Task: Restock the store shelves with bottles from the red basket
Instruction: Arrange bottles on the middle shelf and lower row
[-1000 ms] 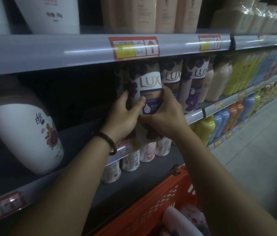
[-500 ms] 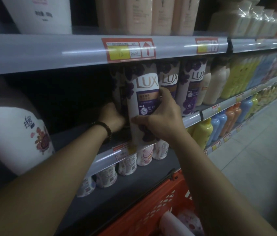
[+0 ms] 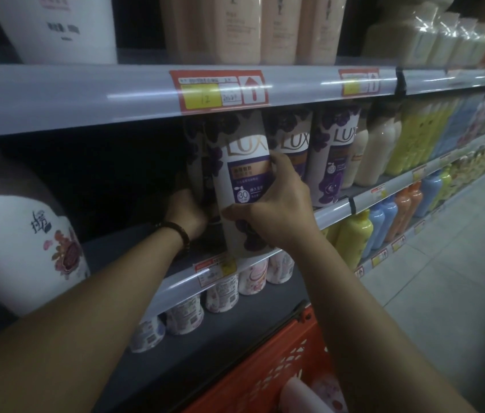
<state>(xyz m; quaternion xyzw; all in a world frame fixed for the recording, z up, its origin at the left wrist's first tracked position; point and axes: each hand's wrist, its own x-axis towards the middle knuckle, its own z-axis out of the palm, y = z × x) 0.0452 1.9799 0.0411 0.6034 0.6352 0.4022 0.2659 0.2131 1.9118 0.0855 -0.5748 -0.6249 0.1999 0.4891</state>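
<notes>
One Lux bottle (image 3: 244,171) | right grip (image 3: 277,210) curled round it | left grip (image 3: 189,211): cannot tell

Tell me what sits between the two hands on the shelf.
In the head view, the front Lux bottle, gripped by the right hand; the left hand reaches in just left of it.

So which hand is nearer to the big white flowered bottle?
Left. The left hand is right of the white bottle, across a gap; the right hand, gripping the LUX bottle, is farther right.
</notes>
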